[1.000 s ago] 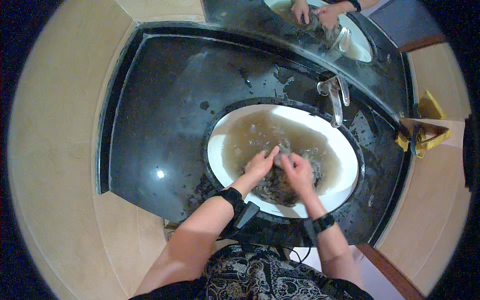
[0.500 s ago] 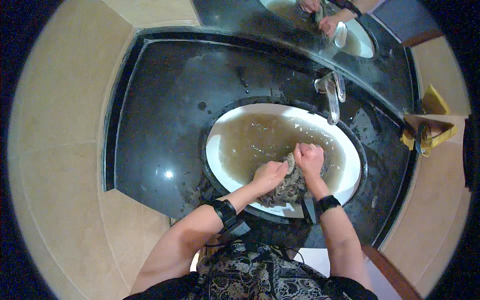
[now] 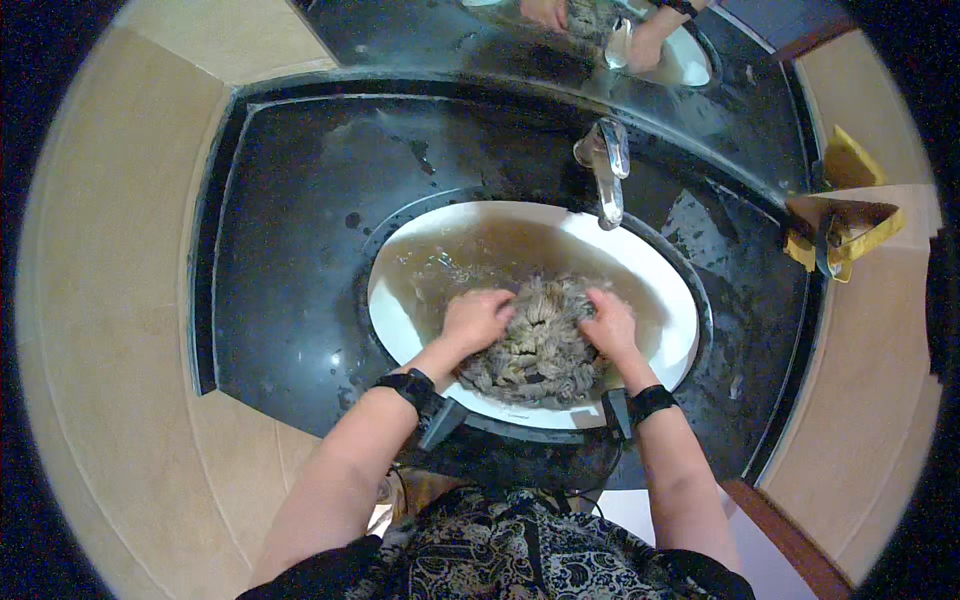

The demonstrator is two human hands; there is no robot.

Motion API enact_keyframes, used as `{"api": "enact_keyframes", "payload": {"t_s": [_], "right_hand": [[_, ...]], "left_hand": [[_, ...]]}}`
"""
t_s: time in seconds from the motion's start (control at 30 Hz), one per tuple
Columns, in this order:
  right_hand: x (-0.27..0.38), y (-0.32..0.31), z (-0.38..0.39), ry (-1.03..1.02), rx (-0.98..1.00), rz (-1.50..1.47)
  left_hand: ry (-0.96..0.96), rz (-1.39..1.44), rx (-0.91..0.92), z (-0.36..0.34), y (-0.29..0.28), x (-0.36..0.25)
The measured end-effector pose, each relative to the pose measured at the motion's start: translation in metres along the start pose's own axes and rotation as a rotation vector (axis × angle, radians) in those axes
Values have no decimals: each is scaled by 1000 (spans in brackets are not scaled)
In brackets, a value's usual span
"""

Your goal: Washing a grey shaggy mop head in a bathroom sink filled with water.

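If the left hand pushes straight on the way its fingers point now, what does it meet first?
The left hand points right, into the wet grey cloth bundle it already grips; beyond that, probably the right hand, though depth is unclear.

Soaked stringy cloth [image 3: 540, 335], matt; glossy white ceramic basin [image 3: 680, 330]; polished black stone counter [image 3: 290, 260], wet; shiny chrome metal faucet [image 3: 607, 170].

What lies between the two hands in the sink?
In the head view, a wet grey stringy bundle fills the stretch between the left hand and the right hand; both press on it.
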State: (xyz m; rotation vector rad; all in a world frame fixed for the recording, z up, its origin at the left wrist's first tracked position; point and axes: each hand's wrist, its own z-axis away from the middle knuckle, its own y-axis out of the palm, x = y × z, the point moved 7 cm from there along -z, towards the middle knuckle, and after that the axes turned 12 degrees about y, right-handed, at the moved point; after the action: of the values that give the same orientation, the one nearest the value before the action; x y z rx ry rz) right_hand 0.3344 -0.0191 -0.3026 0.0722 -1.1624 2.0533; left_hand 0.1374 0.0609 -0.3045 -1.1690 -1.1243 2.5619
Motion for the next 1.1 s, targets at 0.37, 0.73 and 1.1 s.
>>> {"api": "enact_keyframes", "payload": {"t_s": [0.37, 0.73, 1.1], "right_hand": [[37, -20, 19, -138, -66, -883], [69, -29, 37, -181, -572, -454], [84, -27, 37, -197, -560, -426]], "left_hand": [[-8, 571, -223, -52, 25, -20], [-165, 1257, -462, -19, 16, -49], [-136, 1031, -460, -6, 17, -30]]}}
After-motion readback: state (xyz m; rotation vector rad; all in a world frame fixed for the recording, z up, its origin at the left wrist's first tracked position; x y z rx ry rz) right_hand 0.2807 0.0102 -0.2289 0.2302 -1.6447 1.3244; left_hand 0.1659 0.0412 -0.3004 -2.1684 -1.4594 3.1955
